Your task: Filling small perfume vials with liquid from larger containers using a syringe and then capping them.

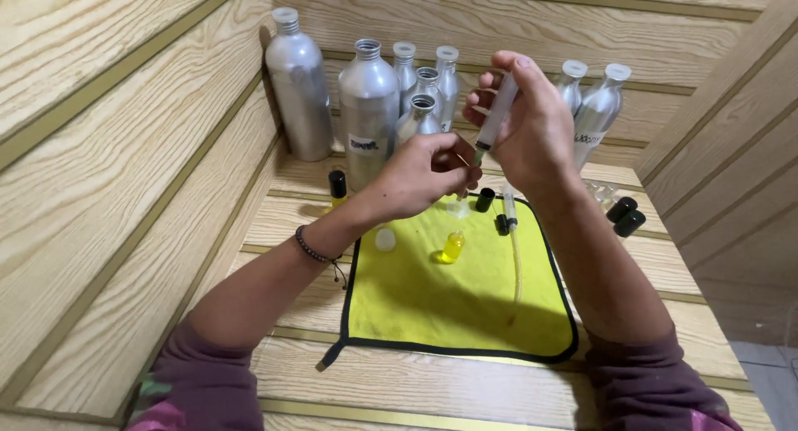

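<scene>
My right hand (528, 123) holds a clear syringe (496, 113) upright-tilted, tip pointing down toward my left hand (420, 175). My left hand is closed around something small at the syringe tip; what it grips is hidden by the fingers. Below them a yellow cloth with black edging (416, 302) lies on the wooden surface. On the cloth stands a small vial of yellow liquid (452, 247). A second syringe with a long tube (510, 211) lies on the cloth's right part.
Several tall silver metal bottles (368, 107) stand along the back, two more at the right (597, 107). Black caps (625, 216) lie at the right, another small black-capped yellow vial (337, 187) at the left, a white cap (385, 239) beside the cloth. Wooden walls enclose the corner.
</scene>
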